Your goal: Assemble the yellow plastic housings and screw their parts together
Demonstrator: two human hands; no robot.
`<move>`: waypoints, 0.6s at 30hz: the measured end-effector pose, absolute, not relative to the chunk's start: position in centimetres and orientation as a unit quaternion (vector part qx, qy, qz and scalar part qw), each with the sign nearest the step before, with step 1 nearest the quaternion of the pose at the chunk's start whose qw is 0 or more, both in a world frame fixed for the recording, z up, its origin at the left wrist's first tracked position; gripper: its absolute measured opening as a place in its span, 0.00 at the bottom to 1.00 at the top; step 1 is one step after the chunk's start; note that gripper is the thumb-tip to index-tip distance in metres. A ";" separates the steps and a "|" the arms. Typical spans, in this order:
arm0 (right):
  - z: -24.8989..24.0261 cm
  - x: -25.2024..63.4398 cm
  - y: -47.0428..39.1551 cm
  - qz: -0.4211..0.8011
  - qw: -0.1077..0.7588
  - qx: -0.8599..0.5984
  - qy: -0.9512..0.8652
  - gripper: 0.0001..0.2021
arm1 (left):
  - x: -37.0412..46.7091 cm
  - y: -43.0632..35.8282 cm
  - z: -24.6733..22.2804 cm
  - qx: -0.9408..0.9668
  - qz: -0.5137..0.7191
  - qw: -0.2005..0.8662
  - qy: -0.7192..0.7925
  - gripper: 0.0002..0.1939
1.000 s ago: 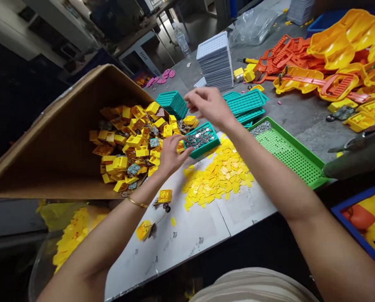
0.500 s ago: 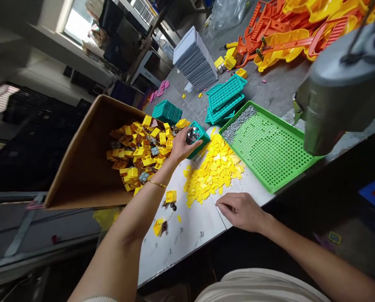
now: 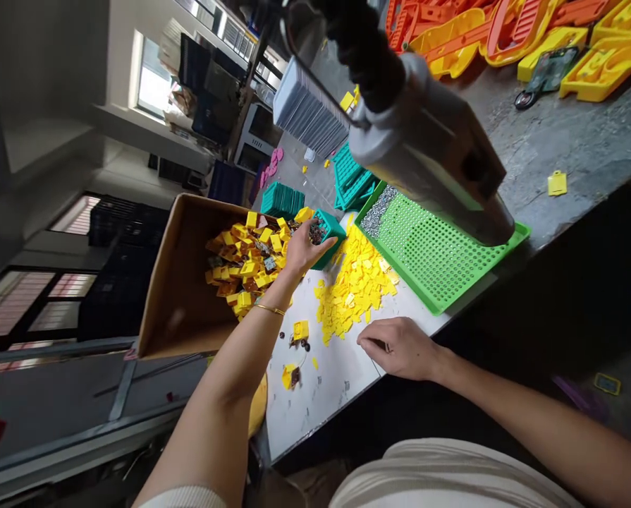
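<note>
My left hand (image 3: 305,248) reaches over a small teal basket (image 3: 332,236) of small dark and shiny metal parts (image 3: 318,230). Its thumb lies along the basket's near side, apart from the fingers, whose tips are partly hidden among the parts. On the white tabletop rests my right hand (image 3: 397,347), closed with curled fingers; whether anything is pinched in them is hidden. Between the hands spreads a heap of flat yellow plastic pieces (image 3: 354,282). Left of the basket, yellow housings (image 3: 249,268) with wires spill from a tipped cardboard box (image 3: 159,282).
A green perforated tray (image 3: 426,282) with small silvery parts (image 3: 378,212) lies at the right. Above it hangs a grey powered tool (image 3: 431,148). Teal baskets (image 3: 282,200) and stacked pale trays (image 3: 309,106) stand behind. Two wired yellow housings (image 3: 290,377) lie near the front edge.
The view has shifted, and the hanging tool now appears farther left, over the green tray. My left hand stays at the teal basket; my right hand keeps its place on the table.
</note>
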State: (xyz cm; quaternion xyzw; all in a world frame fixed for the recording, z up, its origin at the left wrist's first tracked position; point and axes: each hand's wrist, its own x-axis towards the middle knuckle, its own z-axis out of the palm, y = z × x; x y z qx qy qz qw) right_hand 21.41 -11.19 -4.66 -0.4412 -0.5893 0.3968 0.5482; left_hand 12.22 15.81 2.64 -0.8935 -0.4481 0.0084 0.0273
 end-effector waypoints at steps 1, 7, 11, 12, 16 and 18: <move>-4.7 21.4 -11.2 0.396 0.547 -0.439 -0.592 0.12 | 12.3 15.7 2.7 -0.891 0.016 0.036 -0.453 0.36; -4.9 21.5 -11.2 0.394 0.546 -0.432 -0.600 0.11 | 12.6 15.6 2.8 -0.883 0.040 0.062 -0.463 0.35; -4.9 21.4 -11.2 0.396 0.546 -0.430 -0.600 0.11 | 12.7 15.5 2.7 -0.879 0.042 0.073 -0.469 0.36; -4.9 21.4 -11.3 0.397 0.546 -0.430 -0.600 0.11 | 12.7 15.5 2.7 -0.879 0.040 0.074 -0.470 0.36; -4.8 21.4 -11.3 0.394 0.545 -0.430 -0.602 0.11 | 12.6 15.6 2.4 -0.877 0.031 0.075 -0.473 0.37; -4.7 21.4 -11.3 0.393 0.544 -0.430 -0.603 0.11 | 12.5 15.7 2.3 -0.877 0.027 0.074 -0.475 0.38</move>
